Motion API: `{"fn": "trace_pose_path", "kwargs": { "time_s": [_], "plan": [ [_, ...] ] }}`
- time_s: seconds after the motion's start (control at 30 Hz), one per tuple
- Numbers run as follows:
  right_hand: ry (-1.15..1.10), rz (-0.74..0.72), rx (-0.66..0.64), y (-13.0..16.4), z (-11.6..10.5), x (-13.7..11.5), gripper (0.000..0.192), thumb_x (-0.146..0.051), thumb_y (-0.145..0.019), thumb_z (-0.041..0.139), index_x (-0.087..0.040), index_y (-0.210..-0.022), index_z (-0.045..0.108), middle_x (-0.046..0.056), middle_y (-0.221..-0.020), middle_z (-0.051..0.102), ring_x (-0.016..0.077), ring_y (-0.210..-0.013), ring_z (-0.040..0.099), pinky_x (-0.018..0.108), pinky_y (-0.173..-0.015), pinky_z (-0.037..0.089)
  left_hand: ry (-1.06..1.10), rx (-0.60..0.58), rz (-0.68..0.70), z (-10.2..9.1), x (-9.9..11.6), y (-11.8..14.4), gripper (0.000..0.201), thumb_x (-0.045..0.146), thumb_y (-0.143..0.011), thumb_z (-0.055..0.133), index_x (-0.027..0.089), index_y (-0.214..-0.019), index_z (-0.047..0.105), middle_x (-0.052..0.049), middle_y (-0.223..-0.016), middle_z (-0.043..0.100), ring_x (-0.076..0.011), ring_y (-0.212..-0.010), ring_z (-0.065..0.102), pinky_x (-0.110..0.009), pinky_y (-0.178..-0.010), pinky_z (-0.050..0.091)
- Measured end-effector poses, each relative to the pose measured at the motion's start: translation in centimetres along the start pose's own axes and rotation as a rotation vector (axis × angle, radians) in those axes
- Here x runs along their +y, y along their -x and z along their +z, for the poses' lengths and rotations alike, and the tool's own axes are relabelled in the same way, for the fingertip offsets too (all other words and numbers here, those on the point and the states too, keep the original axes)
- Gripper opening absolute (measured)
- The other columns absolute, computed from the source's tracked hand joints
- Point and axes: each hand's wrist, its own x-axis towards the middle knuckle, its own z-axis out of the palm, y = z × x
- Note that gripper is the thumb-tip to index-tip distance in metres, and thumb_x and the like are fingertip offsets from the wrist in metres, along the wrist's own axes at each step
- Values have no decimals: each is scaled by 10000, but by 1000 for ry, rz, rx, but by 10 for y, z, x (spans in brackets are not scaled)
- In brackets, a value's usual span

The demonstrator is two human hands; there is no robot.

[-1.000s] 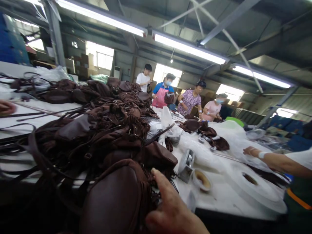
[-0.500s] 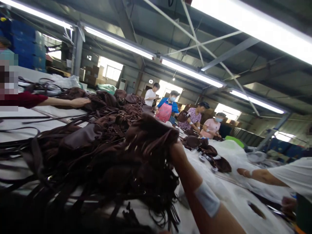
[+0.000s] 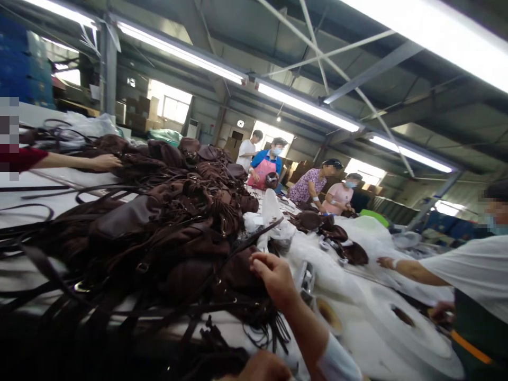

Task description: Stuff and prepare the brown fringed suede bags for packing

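A big heap of dark brown fringed bags (image 3: 159,233) with long straps covers the left half of the white table (image 3: 357,338). My right hand (image 3: 273,275) reaches in from the lower right and lies on the nearest brown bag (image 3: 234,275) at the heap's right edge, fingers curled over its top. My forearm carries a white band (image 3: 337,365). Only a sliver of my left hand (image 3: 257,369) shows at the bottom edge, so its fingers and any contents are hidden. Loose fringe and straps (image 3: 262,328) hang below the bag.
A co-worker in a white shirt (image 3: 468,275) reaches an arm (image 3: 400,267) over the table from the right. Large white rolls (image 3: 405,323) and a small tape roll (image 3: 327,312) lie beside my hand. Another person's hand (image 3: 103,161) touches the heap's far left. Several people (image 3: 270,164) work at the far end.
My right hand took a brown bag from the near edge, swung it up over the heap, and now rests on it lying at the heap's right edge. The view shifted slightly.
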Motion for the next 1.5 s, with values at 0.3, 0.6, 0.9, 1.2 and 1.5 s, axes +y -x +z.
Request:
{"fn": "trace_pose_path", "kwargs": {
  "time_s": [0.3, 0.6, 0.9, 1.2, 1.5],
  "plan": [
    [-215, 581, 377, 191, -99, 73, 605, -737, -688, 740, -137, -754, 707, 26, -607, 630, 115, -518, 552, 215, -478, 400, -175, 242, 123, 15, 5, -5, 438, 419, -990, 459, 156, -726, 690, -17, -645, 573, -154, -647, 482, -254, -612, 362],
    [-1135, 514, 521, 188, -69, 86, 444, -417, -598, 936, -161, -921, 769, 28, -850, 751, 121, -727, 652, 226, -680, 529, -458, 46, 505, 9, 11, -1, 265, 257, -1013, 462, 180, -1013, 716, -62, -818, 661, -150, -690, 598, -236, -629, 429],
    [-844, 288, 680, 169, -86, 67, 388, -365, -571, 939, -182, -882, 796, 23, -816, 748, 123, -706, 631, 238, -661, 512, -1165, 155, 756, -3, -3, -7, 198, 137, -917, 544, 116, -1093, 634, -72, -793, 678, -248, -680, 615, -384, -631, 492],
    [-557, 195, 812, 165, -106, 66, 374, -411, -622, 887, -177, -900, 799, 32, -818, 745, 166, -749, 634, 303, -731, 514, -1263, -14, 403, 19, 7, 4, 235, 28, -842, 510, 162, -906, 692, -52, -782, 690, -239, -752, 644, -570, -1006, 451],
    [-26, 84, 679, 174, -102, 55, 359, -470, -848, 714, -166, -1028, 775, 75, -911, 759, 223, -815, 674, 329, -781, 530, -776, -187, 175, -16, 59, -20, 186, 162, -796, 628, 220, -897, 773, -83, -915, 745, -293, -928, 678, -453, -909, 498]
  ]
}}
